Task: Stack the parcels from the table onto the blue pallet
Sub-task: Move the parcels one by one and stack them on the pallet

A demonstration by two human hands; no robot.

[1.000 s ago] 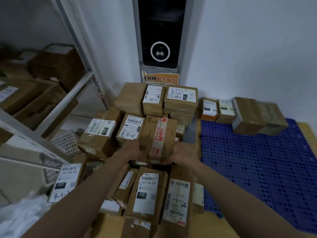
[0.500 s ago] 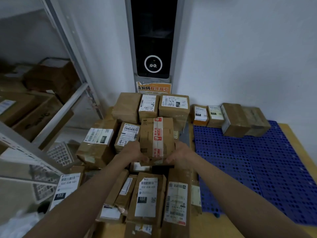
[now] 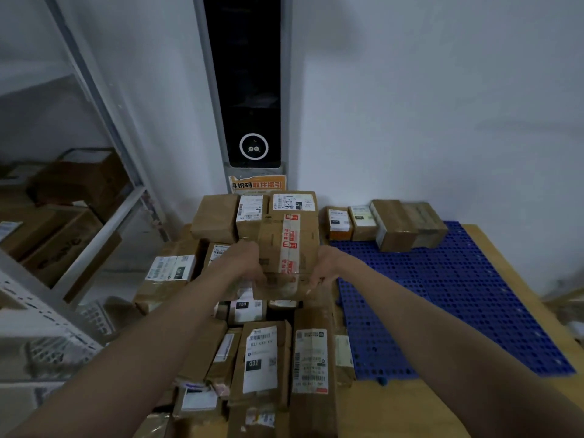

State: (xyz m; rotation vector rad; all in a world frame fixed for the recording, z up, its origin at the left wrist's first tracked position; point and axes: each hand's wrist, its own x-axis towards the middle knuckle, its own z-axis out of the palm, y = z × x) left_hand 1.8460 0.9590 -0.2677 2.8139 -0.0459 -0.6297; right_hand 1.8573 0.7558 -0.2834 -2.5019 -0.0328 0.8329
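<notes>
step in hand: carry phase — the left hand (image 3: 245,260) and right hand (image 3: 327,267) clamp opposite sides of a red-taped parcel (image 3: 286,248), fingers curled round its lower edges, holding it clear above the parcel pile (image 3: 268,358) on the table (image 3: 392,406). next move, as judged: swing it right and set it flat on the blue pallet (image 3: 458,295), snug beside the far row of boxes (image 3: 388,222) already standing there — without loosening either hand beforehand.

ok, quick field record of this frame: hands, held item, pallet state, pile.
left hand: grips the left side of the held box
right hand: grips its right side
held: brown cardboard box with red-printed tape, lifted above the pile
blue perforated plastic pallet: four parcels along its far edge
pile of labelled cardboard parcels: left of pallet
</notes>
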